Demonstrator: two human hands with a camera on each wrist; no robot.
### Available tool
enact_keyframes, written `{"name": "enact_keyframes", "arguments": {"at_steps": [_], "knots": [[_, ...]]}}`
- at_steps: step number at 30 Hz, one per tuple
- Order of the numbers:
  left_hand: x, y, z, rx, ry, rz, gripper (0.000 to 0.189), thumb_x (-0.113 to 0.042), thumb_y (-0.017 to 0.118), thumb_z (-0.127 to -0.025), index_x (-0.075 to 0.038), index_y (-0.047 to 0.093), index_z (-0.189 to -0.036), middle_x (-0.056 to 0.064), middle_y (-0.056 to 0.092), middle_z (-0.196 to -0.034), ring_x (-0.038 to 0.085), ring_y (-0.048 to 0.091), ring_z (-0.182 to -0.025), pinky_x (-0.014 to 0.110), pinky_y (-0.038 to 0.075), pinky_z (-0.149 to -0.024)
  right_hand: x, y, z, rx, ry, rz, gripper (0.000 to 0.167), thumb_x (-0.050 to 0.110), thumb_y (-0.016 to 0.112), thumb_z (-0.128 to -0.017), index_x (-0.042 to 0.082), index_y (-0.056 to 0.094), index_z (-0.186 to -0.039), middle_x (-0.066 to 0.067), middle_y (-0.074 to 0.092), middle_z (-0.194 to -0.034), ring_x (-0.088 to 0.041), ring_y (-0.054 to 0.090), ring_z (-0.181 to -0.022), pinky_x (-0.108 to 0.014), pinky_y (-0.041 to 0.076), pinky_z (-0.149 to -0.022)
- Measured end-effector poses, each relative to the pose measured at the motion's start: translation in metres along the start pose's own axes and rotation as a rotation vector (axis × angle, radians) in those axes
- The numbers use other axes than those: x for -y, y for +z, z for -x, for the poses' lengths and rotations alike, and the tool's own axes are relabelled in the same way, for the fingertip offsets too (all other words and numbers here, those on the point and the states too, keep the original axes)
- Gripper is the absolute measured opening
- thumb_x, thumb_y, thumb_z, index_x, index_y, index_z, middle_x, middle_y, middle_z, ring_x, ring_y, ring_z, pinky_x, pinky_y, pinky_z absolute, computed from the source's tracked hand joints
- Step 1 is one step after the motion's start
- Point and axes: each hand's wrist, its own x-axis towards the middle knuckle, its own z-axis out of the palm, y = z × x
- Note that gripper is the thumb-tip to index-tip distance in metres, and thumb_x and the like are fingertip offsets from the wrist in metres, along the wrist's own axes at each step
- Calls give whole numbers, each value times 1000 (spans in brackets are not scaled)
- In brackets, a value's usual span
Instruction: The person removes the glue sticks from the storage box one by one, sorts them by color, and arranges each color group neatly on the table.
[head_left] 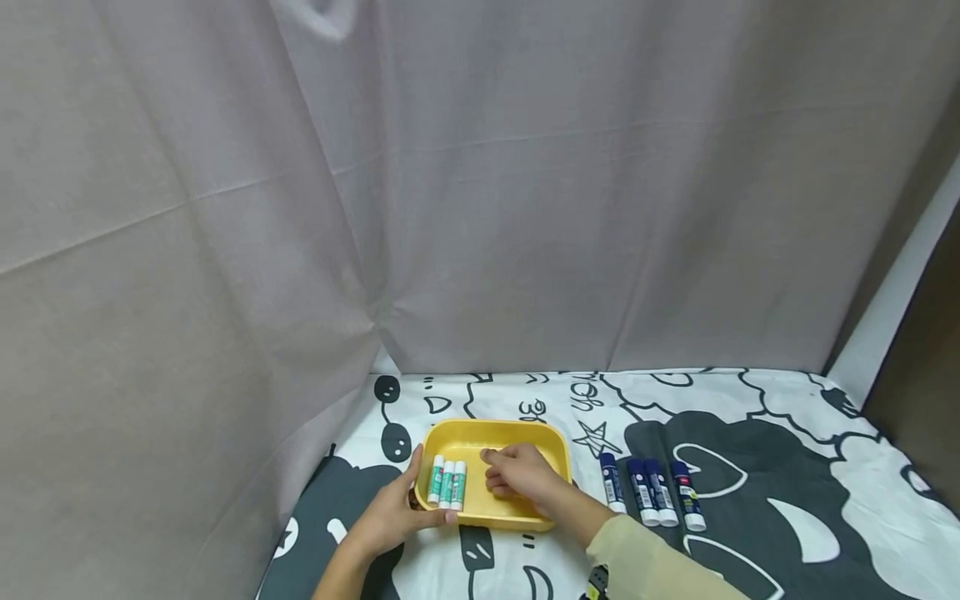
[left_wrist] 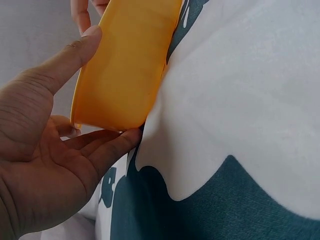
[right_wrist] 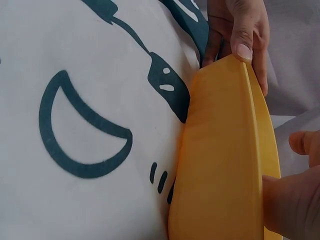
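Note:
In the head view, my left hand [head_left: 393, 512] grips the left end of a yellow plastic tray [head_left: 495, 523], thumb over the near rim. The left wrist view shows its thumb [left_wrist: 75, 57] on the rim and fingers around the tray's end. Three green-and-white glue sticks [head_left: 446, 483] lie side by side in the tray's left part. My right hand [head_left: 521, 477] is inside the tray, right of these sticks, fingers loosely bent with nothing visible between them. Part of it is hidden behind the tray wall [right_wrist: 220, 150] in the right wrist view.
Several dark blue glue sticks [head_left: 648, 492] with white ends lie in a row on the cloth, right of the tray. The black-and-white patterned cloth [head_left: 787, 500] covers the surface. A grey curtain [head_left: 525, 208] hangs behind it.

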Motion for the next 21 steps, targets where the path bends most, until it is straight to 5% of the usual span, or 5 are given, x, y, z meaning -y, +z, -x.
{"name": "enact_keyframes", "arguments": {"at_steps": [21], "knots": [[1,1,-2,11,4,10,137,-47,101,-79,-14,13,-179,24,53,-166,27,63,-126,55,55,-110,-4,17,-11,172,89,-275,66,38,65,-111,-18,55,-144,-29,71,-129,-27,79,-106,-37,68,-95]]}}
